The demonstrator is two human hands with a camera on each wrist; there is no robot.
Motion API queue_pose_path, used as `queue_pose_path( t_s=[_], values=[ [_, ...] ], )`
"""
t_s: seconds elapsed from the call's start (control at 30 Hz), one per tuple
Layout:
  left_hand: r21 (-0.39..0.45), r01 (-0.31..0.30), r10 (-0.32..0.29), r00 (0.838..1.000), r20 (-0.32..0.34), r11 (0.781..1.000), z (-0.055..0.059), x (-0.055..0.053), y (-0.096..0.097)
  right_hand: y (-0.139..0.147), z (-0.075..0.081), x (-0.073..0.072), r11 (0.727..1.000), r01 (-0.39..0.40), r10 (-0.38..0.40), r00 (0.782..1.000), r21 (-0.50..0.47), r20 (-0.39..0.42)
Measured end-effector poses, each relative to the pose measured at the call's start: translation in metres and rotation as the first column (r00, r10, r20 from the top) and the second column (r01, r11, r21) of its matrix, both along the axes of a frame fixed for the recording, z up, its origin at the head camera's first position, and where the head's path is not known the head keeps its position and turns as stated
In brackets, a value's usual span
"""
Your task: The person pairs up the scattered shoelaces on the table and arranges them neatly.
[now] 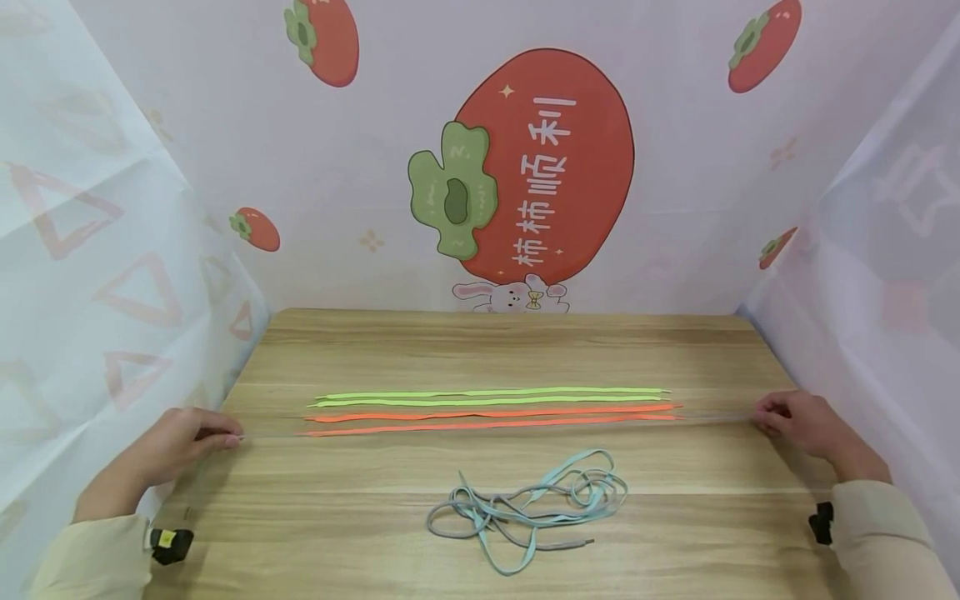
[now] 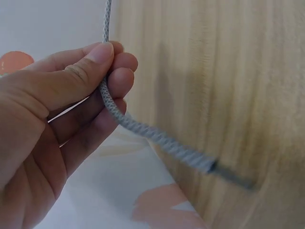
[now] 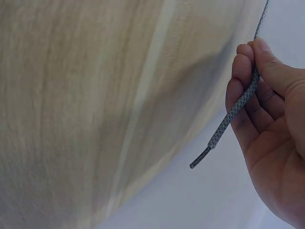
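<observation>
Both your left hand [image 1: 176,442] and right hand [image 1: 798,425] pinch a grey lace [image 2: 136,126], seemingly stretched between them. Near that line, two orange laces [image 1: 420,416] and two green laces [image 1: 555,390] already lie straight; the tangled laces [image 1: 540,523] closer to you apparently remain.

Four big white Chinese letters [image 1: 543,179] say 柿柿顺利. They are on the huge, round red fruit [image 1: 588,192] printed on the white back sheet [image 1: 675,192]. The writing is turned on its side, so you read it from the bottom up. The fruit's bumpy green leaf [image 1: 426,200] has white squiggles [image 1: 459,152] that are too small to read. On the black box [image 1: 176,552] by the cream left sleeve [image 1: 97,558], the little yellow patch [image 1: 167,539] is too blurry to read.
</observation>
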State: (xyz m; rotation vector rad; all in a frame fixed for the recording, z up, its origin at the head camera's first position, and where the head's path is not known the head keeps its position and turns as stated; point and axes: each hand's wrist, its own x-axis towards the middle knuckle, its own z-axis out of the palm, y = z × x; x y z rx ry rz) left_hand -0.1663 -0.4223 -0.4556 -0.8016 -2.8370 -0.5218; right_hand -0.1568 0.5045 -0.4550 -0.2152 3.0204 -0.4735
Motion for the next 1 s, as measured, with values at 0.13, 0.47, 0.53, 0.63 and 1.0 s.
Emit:
queue_pose_path(
  t_s=[0.13, 0.47, 0.53, 0.63, 1.0],
  values=[
    [-0.046, -0.011, 0.011, 1.0, 0.001, 0.999, -0.006, -0.002, -0.001, 0.004, -0.005, -0.002, 1.0, 0.0, 0.0, 1.0, 0.015, 0.005],
    [-0.144, -0.079, 0.079, 0.997, -0.009, 0.986, -0.007, -0.004, 0.005, -0.001, -0.006, -0.006, 0.999, -0.036, 0.037, 0.998, 0.036, -0.045],
    [-0.154, -0.07, 0.07, 0.998, -0.007, 0.986, -0.006, -0.004, 0.006, -0.002, -0.006, -0.007, 0.998, -0.046, 0.049, 0.997, 0.047, -0.066],
    [-0.174, -0.056, 0.056, 0.998, -0.009, 0.983, -0.005, -0.004, 0.009, -0.002, -0.008, -0.008, 0.997, -0.05, 0.055, 0.995, 0.063, -0.083],
    [-0.238, -0.022, 0.021, 1.0, -0.004, 0.971, -0.004, -0.004, 0.023, -0.003, -0.01, -0.009, 0.996, -0.058, 0.062, 0.996, 0.068, -0.066]
  ],
)
